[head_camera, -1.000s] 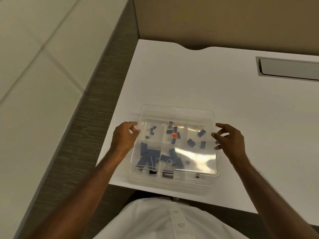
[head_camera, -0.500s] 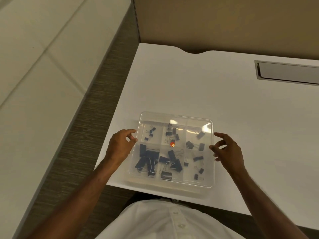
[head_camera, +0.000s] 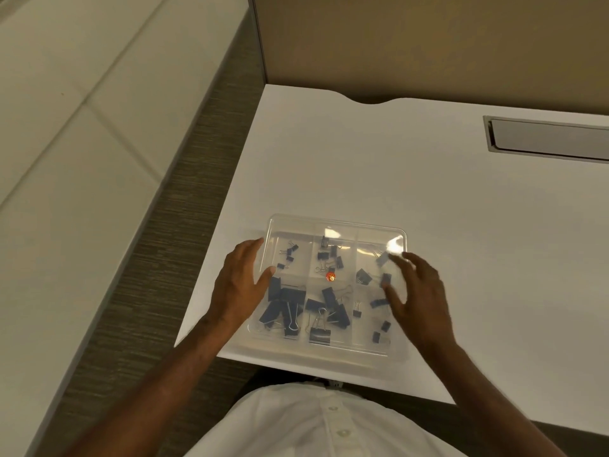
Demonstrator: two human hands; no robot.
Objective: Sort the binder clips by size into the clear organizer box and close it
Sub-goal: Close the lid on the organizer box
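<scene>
Both hands were spread flat on the clear organizer box [head_camera: 336, 225]: my left hand [head_camera: 239, 285] over its left edge, my right hand [head_camera: 415, 291] over its right side, neither clamped. Binder clips [head_camera: 286, 306] lay inside, on the white desk [head_camera: 362, 166].

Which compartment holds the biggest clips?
The near-left compartment beside the left hand; its binder clips are clearly larger than those elsewhere in the organizer box.

A white counter [head_camera: 412, 179] fills the right of the view, its far edge cut by a shallow curved notch [head_camera: 370, 102]. A grey metal cable hatch [head_camera: 547, 140] is set flush into it at far right. Behind stands a tan partition wall [head_camera: 428, 41]. To the left runs a dark woodgrain panel [head_camera: 148, 275] beside pale floor tiles [head_camera: 66, 143]. A white buttoned shirt [head_camera: 313, 427] shows at the bottom.
</scene>
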